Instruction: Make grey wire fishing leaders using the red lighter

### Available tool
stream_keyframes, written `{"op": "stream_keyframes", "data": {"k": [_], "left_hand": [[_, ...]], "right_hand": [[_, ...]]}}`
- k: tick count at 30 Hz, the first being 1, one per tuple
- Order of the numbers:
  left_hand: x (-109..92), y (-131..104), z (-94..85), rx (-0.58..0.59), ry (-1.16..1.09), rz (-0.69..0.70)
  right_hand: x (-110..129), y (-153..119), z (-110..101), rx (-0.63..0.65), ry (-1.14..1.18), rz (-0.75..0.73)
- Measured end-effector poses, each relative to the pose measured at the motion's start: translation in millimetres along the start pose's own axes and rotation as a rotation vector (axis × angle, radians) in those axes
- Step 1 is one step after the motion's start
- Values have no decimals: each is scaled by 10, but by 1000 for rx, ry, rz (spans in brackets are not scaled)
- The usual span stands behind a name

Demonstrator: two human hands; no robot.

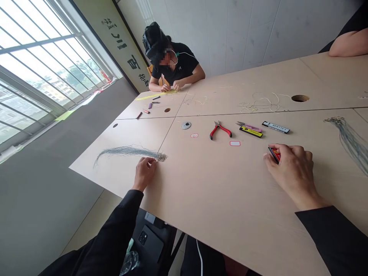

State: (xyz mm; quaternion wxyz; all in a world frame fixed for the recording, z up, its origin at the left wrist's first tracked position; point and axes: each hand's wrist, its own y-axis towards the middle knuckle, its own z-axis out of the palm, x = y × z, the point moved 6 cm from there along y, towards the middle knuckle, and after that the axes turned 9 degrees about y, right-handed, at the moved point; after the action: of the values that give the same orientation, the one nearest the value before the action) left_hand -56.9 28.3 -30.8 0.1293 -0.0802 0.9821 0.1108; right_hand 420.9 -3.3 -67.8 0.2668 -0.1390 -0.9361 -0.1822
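Observation:
My left hand [145,171] is closed at the near edge of a bundle of thin blue-grey strands [129,150], by its knotted end; what its fingertips pinch is too small to make out. On the right, my right hand [293,166] is closed around a small black and red case [274,154], whose left end shows past the fingers. Beyond that hand lie a white and black case [276,127], a yellow and black case [251,132] and a pink tool [253,128]. Red-handled pliers [220,129] lie with their handles spread.
A second strand bundle [349,140] is at the far right. Across the table [201,184], a person handles yellow strands [152,96]. Loose pale threads [264,103] lie near a round hole [300,98]. Another person's arm rests at the upper right. A phone [151,243] sits below the table edge.

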Motion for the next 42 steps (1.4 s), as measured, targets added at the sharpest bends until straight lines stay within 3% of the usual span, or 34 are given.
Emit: {"op": "stream_keyframes", "data": {"k": [5, 15, 20, 25, 29, 34, 42], "left_hand": [[-178, 137, -41, -24, -15, 52], [-464, 514, 57, 211, 205, 20], [-527, 592, 117, 351, 226, -31], [-558, 620, 167, 417, 218, -38], [-558, 631, 185, 419, 215, -15], [-563, 684, 68, 370, 232, 32], [-616, 701, 43, 475, 268, 59]], "right_hand": [[17, -24, -21, 22, 14, 31], [-13, -8, -30, -28, 73, -5], [-50, -5, -23, -81, 89, -2], [-43, -9, -19, -100, 121, -29], [-37, -7, -24, -102, 146, -31], [-42, -5, -17, -80, 150, -18], [-51, -3, -4, -85, 167, -22]]}}
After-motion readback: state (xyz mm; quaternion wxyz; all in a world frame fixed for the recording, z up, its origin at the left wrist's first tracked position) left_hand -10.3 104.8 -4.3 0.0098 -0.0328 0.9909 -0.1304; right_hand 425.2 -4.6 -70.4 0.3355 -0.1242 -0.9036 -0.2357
